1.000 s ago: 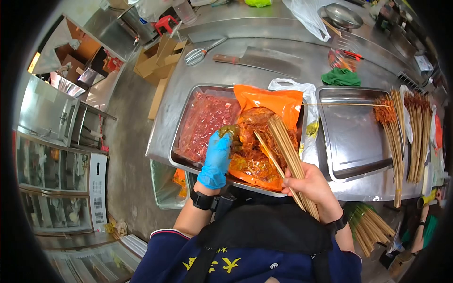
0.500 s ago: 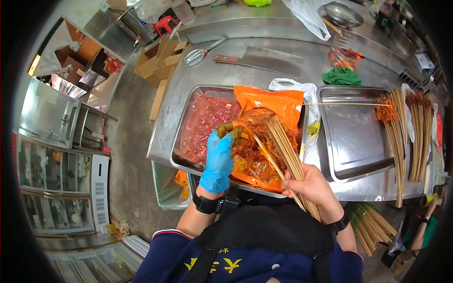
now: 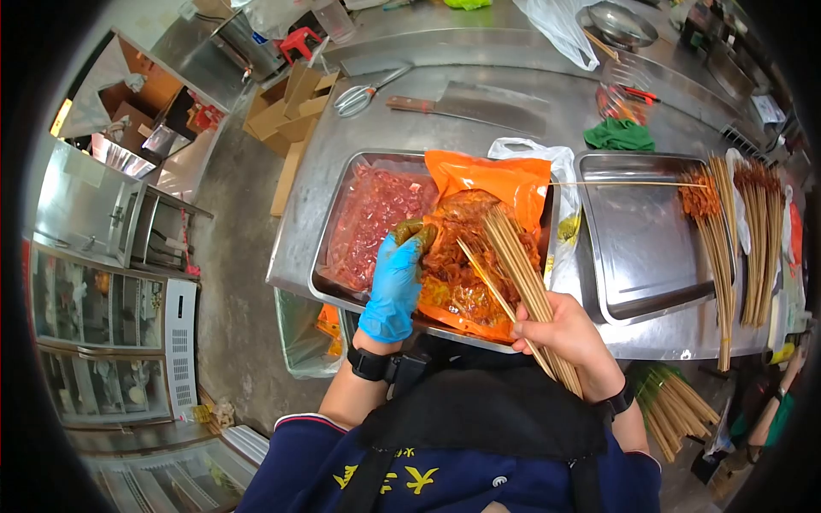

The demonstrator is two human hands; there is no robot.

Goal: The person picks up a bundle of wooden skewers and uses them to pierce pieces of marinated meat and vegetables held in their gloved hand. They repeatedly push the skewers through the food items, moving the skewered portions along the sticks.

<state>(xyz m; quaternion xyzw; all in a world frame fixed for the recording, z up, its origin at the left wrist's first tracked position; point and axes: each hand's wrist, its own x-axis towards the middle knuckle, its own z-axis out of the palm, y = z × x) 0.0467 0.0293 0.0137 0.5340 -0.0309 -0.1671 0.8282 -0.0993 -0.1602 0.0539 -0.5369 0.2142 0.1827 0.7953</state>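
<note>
A blue glove, smeared brown at the fingertips, covers my left hand point(image 3: 395, 278). Its fingers are curled and pinched at the left edge of the red-orange marinated meat point(image 3: 466, 224), seemingly on a piece of it; the fingertips are partly hidden. That meat lies in an opened orange bag point(image 3: 489, 173) in a metal tray point(image 3: 321, 248). My bare right hand point(image 3: 560, 335) is closed round a bundle of bamboo skewers point(image 3: 523, 265), whose upper ends slant over the meat. One skewer stands apart from the bundle on its left. Beside the orange bag sits a clear bag of raw red meat point(image 3: 376, 218).
A second metal tray point(image 3: 646, 256) stands to the right, with meat-loaded skewers point(image 3: 701, 205) along its right edge and one lying across its top. Behind lie a cleaver point(image 3: 487, 107), scissors point(image 3: 359, 98) and a green cloth point(image 3: 620, 135). A lined bin point(image 3: 299, 342) is below left.
My left hand's gloved fingers have drawn closer together at the meat's edge. My right hand and the skewer bundle have barely moved.
</note>
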